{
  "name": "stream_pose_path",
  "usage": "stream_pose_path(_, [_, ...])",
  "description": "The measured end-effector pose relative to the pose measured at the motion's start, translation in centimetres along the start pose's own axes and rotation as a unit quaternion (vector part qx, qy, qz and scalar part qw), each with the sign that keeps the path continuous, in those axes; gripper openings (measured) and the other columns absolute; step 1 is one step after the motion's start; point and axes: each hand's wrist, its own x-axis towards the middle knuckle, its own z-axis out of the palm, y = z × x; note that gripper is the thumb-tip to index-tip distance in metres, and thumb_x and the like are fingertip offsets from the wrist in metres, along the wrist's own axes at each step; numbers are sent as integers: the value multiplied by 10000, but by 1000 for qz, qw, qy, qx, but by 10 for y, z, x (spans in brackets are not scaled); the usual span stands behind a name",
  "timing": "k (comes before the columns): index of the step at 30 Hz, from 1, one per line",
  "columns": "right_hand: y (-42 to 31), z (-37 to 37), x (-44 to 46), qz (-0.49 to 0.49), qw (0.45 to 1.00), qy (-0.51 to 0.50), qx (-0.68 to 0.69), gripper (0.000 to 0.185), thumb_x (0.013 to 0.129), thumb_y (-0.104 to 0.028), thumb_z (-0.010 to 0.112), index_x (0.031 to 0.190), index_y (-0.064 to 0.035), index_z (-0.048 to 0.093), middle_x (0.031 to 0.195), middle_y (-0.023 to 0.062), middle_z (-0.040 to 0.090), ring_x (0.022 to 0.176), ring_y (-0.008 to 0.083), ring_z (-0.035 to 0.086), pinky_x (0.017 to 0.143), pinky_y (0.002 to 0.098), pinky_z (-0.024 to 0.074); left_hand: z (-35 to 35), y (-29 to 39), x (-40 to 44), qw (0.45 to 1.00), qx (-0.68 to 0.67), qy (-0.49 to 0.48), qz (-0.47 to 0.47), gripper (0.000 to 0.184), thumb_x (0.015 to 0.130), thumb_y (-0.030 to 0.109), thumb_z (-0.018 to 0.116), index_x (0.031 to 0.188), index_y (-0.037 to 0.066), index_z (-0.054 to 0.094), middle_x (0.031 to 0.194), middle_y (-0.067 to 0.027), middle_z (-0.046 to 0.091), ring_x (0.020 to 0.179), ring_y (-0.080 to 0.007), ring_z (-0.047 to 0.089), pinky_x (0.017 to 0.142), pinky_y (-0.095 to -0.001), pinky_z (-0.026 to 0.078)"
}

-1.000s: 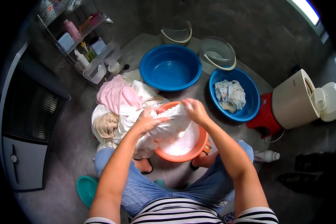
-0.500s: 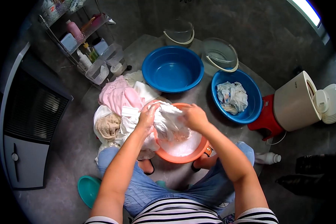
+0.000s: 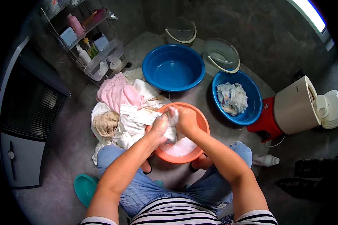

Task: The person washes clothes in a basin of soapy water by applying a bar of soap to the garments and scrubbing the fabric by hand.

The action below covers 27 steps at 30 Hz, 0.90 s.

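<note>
An orange basin [image 3: 203, 131] with whitish, sudsy water stands on the floor between my feet. Over it, my left hand [image 3: 160, 126] is closed on a bunched wet white cloth [image 3: 171, 131]. My right hand [image 3: 187, 120] grips the same cloth from the right, close to my left hand; its fingertips are partly hidden. Left of the basin lies a heap of clothes, with a pink garment [image 3: 120, 93], a beige cloth [image 3: 106, 124] and white garments [image 3: 133, 123].
Beyond the orange basin stands a blue basin [image 3: 173, 69]; a second blue basin [image 3: 256, 103] holds damp laundry. A red and cream appliance [image 3: 293, 105], a white bottle [image 3: 266, 160], lidded clear buckets [image 3: 222, 54], a teal basin [image 3: 85, 189] and a shelf rack [image 3: 69, 50] surround the spot.
The white cloth, earlier spread between my hands, is now bunched up small. Both hands have come closer together over the basin. My view has shifted slightly.
</note>
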Motion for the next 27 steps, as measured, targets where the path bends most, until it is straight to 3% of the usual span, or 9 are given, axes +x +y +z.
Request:
stream_pose_path(3, [-29, 9, -17, -41, 998, 19, -43, 123, 781, -192, 689, 807, -98, 614, 676, 154, 615, 643, 351, 625, 561, 440, 481, -34, -1, 13, 996, 77, -34, -41, 428, 979, 503, 419, 825, 149, 603, 806, -5, 626, 751, -113, 590, 722, -300, 496])
stream_pose_path(5, [-40, -1, -20, -29, 998, -49, -28, 171, 834, -244, 632, 793, -81, 603, 676, 181, 620, 635, 374, 619, 565, 460, 474, -52, 4, 29, 945, -62, -303, -109, 443, 960, 542, 430, 924, 130, 590, 932, -18, 634, 866, -147, 608, 815, -332, 496])
stream_pose_path(7, [-16, -2, -5, -9, 999, 32, -8, 325, 907, -345, 567, 737, -68, 582, 631, 192, 606, 558, 384, 602, 508, 480, 457, 13, 15, -24, 995, 35, -67, -68, 474, 946, 574, 433, 964, 121, 573, 983, -24, 625, 937, -159, 610, 842, -323, 492])
stream_pose_path(8, [6, 2, -1, 12, 998, 41, 45, 337, 912, -343, 559, 766, -40, 569, 647, 204, 609, 614, 400, 608, 541, 486, 454, -3, 9, -11, 991, 50, -120, -13, 509, 893, 568, 553, 1083, 96, 553, 1037, -48, 604, 1013, -173, 591, 885, -298, 471])
stream_pose_path(12, [21, -37, 12, 132, 944, -86, 290, 314, 955, -317, 534, 880, -21, 606, 740, 124, 586, 688, 186, 552, 643, 337, 443, -1, 21, -14, 837, 544, -3, 64, 610, 791, 439, 758, 1173, 18, 537, 958, -53, 591, 907, -134, 565, 829, -250, 447])
stream_pose_path(14, [41, -41, 7, 122, 933, -195, 277, 302, 969, -293, 525, 883, -12, 593, 762, 66, 563, 716, 118, 498, 669, 290, 429, 1, 29, -21, 893, 428, 47, 129, 531, 828, 457, 713, 1106, 18, 601, 952, -53, 622, 893, -128, 567, 811, -261, 446])
stream_pose_path(19, [13, -38, 5, 177, 920, -35, 349, 233, 951, -244, 555, 876, -26, 592, 703, 50, 589, 622, 151, 544, 619, 291, 456, 0, 26, -13, 951, 243, 24, 188, 481, 892, 369, 668, 1184, 3, 562, 981, -30, 614, 919, -99, 551, 822, -222, 426])
stream_pose_path(23, [-48, -15, -16, -174, 983, 15, 60, 225, 832, -266, 681, 821, -52, 613, 638, 182, 562, 552, 337, 579, 517, 391, 467, -46, 1, 25, 988, 99, -65, 101, 470, 912, 327, 643, 1223, 8, 492, 1060, -61, 585, 958, -147, 578, 835, -294, 491])
stream_pose_path(27, [0, 2, -1, 112, 988, -6, 104, 321, 919, -350, 557, 780, -61, 565, 673, 172, 601, 678, 389, 610, 616, 461, 483, 12, 14, -23, 994, 113, -4, -8, 476, 925, 456, 579, 1146, 35, 565, 995, -28, 565, 874, -113, 553, 774, -258, 474])
